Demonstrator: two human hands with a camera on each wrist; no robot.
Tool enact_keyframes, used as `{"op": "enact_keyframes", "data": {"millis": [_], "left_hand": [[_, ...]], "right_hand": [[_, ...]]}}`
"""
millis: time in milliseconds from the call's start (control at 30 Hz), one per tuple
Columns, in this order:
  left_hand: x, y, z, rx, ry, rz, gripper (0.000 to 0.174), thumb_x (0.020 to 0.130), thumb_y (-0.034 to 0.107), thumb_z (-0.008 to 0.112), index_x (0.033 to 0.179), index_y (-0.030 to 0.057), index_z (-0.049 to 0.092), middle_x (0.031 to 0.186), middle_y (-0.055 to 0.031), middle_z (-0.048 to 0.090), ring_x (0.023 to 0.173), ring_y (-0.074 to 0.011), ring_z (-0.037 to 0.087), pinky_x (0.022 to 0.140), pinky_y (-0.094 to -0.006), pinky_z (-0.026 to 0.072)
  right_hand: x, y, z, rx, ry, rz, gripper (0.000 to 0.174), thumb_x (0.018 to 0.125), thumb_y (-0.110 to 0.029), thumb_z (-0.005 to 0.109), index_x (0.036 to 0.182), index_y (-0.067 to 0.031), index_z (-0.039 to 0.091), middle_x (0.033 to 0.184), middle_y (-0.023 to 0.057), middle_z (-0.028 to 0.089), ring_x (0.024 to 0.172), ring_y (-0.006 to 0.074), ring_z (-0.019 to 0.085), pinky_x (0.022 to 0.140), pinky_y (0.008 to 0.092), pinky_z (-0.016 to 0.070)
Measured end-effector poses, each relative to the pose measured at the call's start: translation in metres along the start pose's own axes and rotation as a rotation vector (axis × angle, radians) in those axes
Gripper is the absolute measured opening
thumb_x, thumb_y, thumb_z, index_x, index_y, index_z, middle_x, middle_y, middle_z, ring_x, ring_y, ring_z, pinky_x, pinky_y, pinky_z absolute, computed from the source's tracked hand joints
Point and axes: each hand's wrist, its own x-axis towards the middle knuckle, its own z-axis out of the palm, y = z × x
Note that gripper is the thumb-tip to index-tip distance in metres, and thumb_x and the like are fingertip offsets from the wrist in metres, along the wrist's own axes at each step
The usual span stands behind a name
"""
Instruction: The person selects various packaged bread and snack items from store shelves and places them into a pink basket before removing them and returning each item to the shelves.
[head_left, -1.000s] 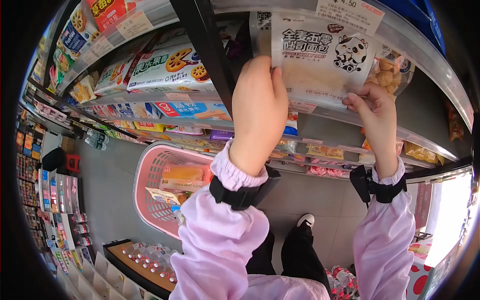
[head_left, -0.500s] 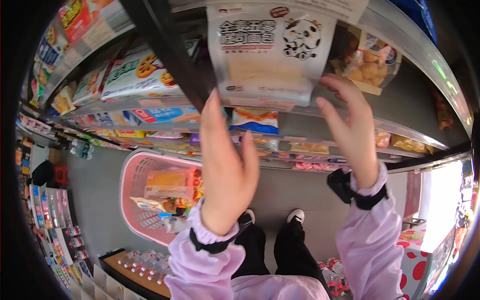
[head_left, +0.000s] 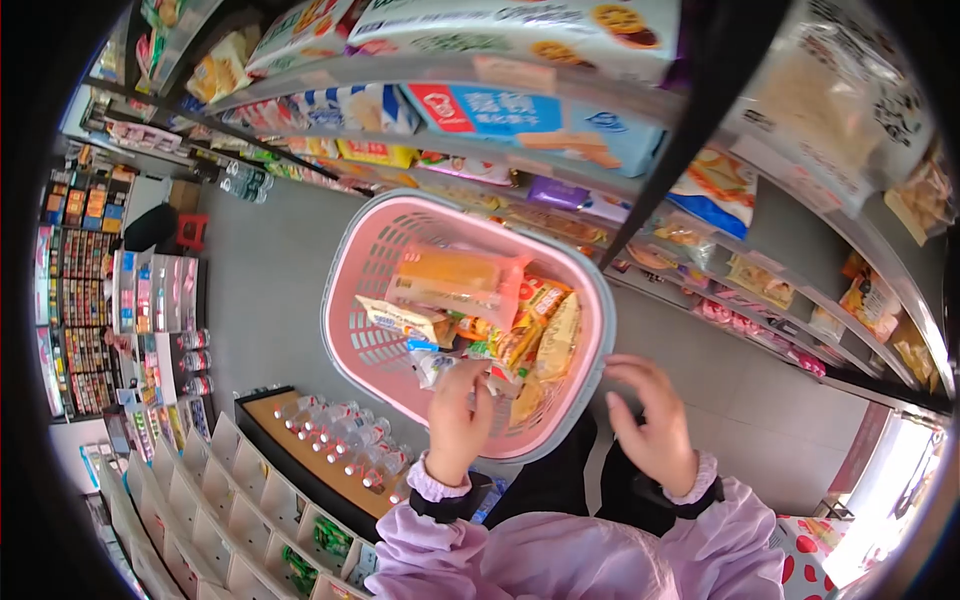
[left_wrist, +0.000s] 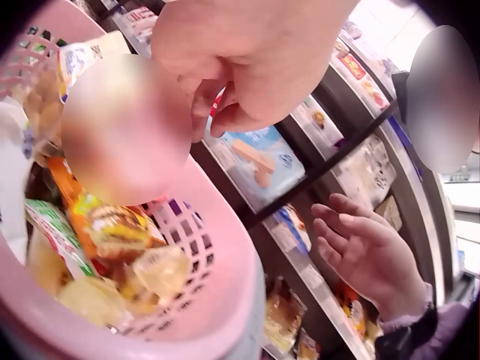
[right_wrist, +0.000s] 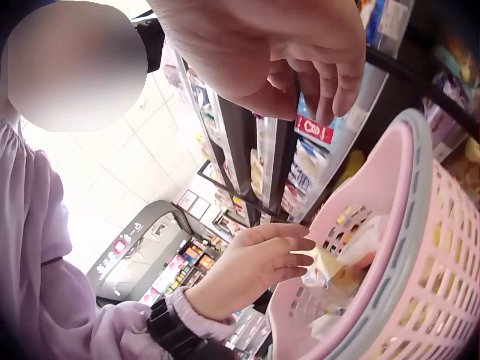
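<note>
Below shelves [head_left: 560, 100], pink basket [head_left: 365, 270] full of snack packets [head_left: 455, 280]. My left hand [head_left: 455, 420] inside, fingertips on packets; gripping or not, cannot tell. My right hand [head_left: 650, 430] released, beside rim.

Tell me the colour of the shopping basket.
The basket is pink, seen best in the head view.

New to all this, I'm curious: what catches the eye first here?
A pink basket, heaped with snack packets, fills the middle of the head view. The left hand touches the packets at its near rim, the right hand hovers open beside it, and shelves run above.
</note>
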Motion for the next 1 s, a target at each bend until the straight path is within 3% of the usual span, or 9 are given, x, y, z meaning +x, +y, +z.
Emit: {"op": "enact_keyframes", "data": {"millis": [133,333,433,567,667,800,833,967,1000], "left_hand": [[0.002,-0.046,-0.029,0.036,0.061,-0.194,0.020,0.076,-0.002,0.051,0.095,-0.0007,0.057,0.084,-0.0147,0.059,0.073,-0.0269,0.058,0.065,-0.0332,0.0462],[0.009,-0.093,-0.057,0.048,0.196,-0.382,0.018,0.080,0.003,0.052,0.097,-0.0018,0.057,0.083,-0.0128,0.060,0.066,-0.0188,0.059,0.060,-0.0279,0.0466],[0.011,-0.109,-0.066,0.057,0.217,-0.443,0.019,0.081,0.003,0.053,0.098,-0.0020,0.057,0.083,-0.0125,0.060,0.067,-0.0182,0.059,0.060,-0.0274,0.0468],[0.009,-0.122,-0.076,-0.002,0.227,-0.474,0.023,0.081,0.004,0.053,0.104,-0.0017,0.055,0.088,-0.0110,0.060,0.069,-0.0165,0.058,0.061,-0.0271,0.0470],[0.008,-0.121,-0.080,-0.122,0.307,-0.463,0.032,0.082,0.005,0.054,0.113,-0.0020,0.048,0.101,-0.0108,0.057,0.078,-0.0158,0.057,0.065,-0.0267,0.0468],[0.006,-0.128,-0.080,-0.148,0.437,-0.354,0.046,0.083,0.006,0.055,0.124,-0.0026,0.036,0.119,-0.0126,0.047,0.096,-0.0169,0.052,0.074,-0.0263,0.0454],[0.005,-0.128,-0.082,-0.254,0.416,-0.385,0.047,0.085,0.008,0.054,0.126,-0.0025,0.034,0.124,-0.0135,0.043,0.105,-0.0183,0.048,0.082,-0.0274,0.0427],[0.007,-0.111,-0.091,-0.428,0.304,-0.387,0.040,0.088,0.013,0.051,0.122,-0.0033,0.039,0.120,-0.0127,0.047,0.109,-0.0195,0.046,0.091,-0.0313,0.0383],[0.005,-0.103,-0.094,-0.421,0.244,-0.377,0.039,0.088,0.013,0.051,0.122,-0.0033,0.040,0.119,-0.0125,0.048,0.110,-0.0195,0.045,0.092,-0.0317,0.0376]], "right_hand": [[0.017,-0.005,0.047,0.032,-0.281,0.055,0.024,0.076,-0.004,0.056,0.100,-0.0005,0.053,0.100,0.0142,0.055,0.093,0.0301,0.055,0.079,0.0350,0.0437],[0.065,-0.009,0.118,-0.122,-0.507,0.010,0.026,0.077,-0.013,0.057,0.100,-0.0006,0.053,0.098,0.0157,0.056,0.088,0.0309,0.055,0.074,0.0362,0.0445],[0.094,-0.002,0.166,-0.147,-0.257,-0.141,0.026,0.072,-0.012,0.060,0.095,-0.0023,0.053,0.087,0.0141,0.056,0.080,0.0312,0.055,0.068,0.0386,0.0453],[0.115,0.013,0.204,-0.241,-0.349,-0.073,0.015,0.072,-0.010,0.057,0.085,-0.0019,0.052,0.083,0.0138,0.056,0.079,0.0324,0.055,0.068,0.0400,0.0446],[0.116,0.009,0.208,-0.181,-0.366,-0.071,0.014,0.074,-0.012,0.057,0.084,-0.0021,0.057,0.084,0.0162,0.057,0.078,0.0336,0.055,0.066,0.0406,0.0432],[0.102,-0.009,0.189,-0.015,-0.439,-0.121,0.011,0.076,-0.009,0.052,0.086,-0.0038,0.052,0.083,0.0147,0.056,0.079,0.0329,0.055,0.065,0.0415,0.0439],[0.100,-0.017,0.181,0.051,-0.431,-0.141,0.011,0.077,-0.009,0.052,0.086,-0.0040,0.052,0.083,0.0143,0.056,0.079,0.0329,0.055,0.064,0.0417,0.0439],[0.085,-0.038,0.147,0.277,-0.302,-0.224,0.013,0.077,-0.010,0.058,0.088,-0.0040,0.055,0.081,0.0111,0.057,0.076,0.0291,0.056,0.066,0.0367,0.0447],[0.082,-0.042,0.136,0.348,-0.308,-0.232,0.016,0.080,-0.015,0.053,0.093,-0.0064,0.051,0.083,0.0122,0.055,0.078,0.0323,0.055,0.063,0.0405,0.0436]]}}
